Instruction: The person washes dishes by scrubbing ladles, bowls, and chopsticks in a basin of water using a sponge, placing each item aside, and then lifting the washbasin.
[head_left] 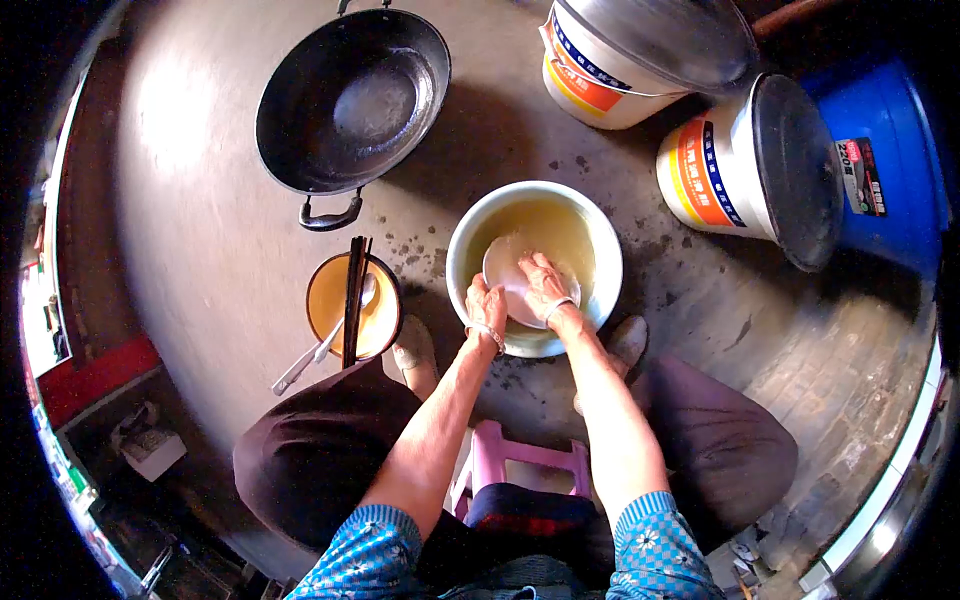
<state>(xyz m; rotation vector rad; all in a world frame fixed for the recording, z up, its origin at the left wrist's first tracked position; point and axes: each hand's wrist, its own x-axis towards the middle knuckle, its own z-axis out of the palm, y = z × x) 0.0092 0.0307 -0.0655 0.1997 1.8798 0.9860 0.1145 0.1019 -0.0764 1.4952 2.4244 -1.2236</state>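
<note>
A pale, rounded bowl sits tilted in the yellowish water of a white basin on the floor between my feet. My left hand is closed on the bowl's near left edge, its fingertips partly hidden. Across the bowl's inside lies my right hand, fingers extended and pressed to the surface. I cannot make out any cloth under it. To the left of the basin stands a yellow-lined bowl with dark chopsticks and a metal spoon resting across it.
A black two-handled wok rests on the floor at upper left. Two white lidded buckets and a blue tub stand at upper right. Under me is a pink stool. Wet spots dot the concrete floor.
</note>
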